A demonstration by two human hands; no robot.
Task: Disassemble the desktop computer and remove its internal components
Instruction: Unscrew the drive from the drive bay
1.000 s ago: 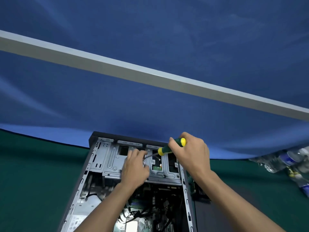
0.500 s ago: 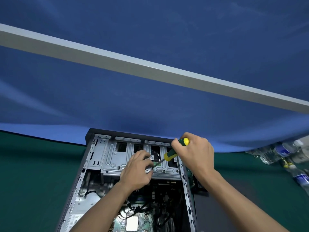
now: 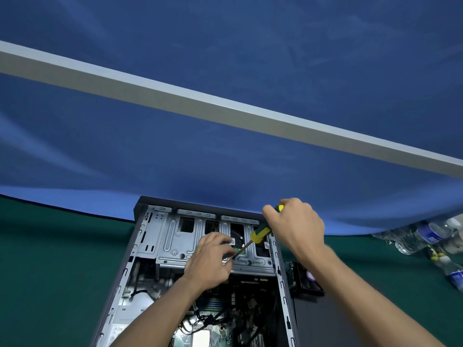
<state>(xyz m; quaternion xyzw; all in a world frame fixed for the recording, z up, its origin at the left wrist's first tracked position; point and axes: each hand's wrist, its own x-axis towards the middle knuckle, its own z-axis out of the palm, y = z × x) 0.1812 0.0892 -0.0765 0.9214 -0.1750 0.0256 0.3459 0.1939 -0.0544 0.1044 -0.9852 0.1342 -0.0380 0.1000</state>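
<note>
Opened computer case [image 3: 150, 246] (bare metal bays) — right hand [image 3: 298, 229] grips screwdriver [image 3: 260, 232]; left hand [image 3: 210, 261] pinches its tip.

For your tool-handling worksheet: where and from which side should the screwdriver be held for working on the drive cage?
Hold the screwdriver by its thick green-and-yellow handle, coming from the upper right, as the right hand does. The tool slants down-left, its thin shaft ending at the drive cage, so the fat butt end suits a turning grip. The left hand steadies the tip.

No legible text or labels
</note>
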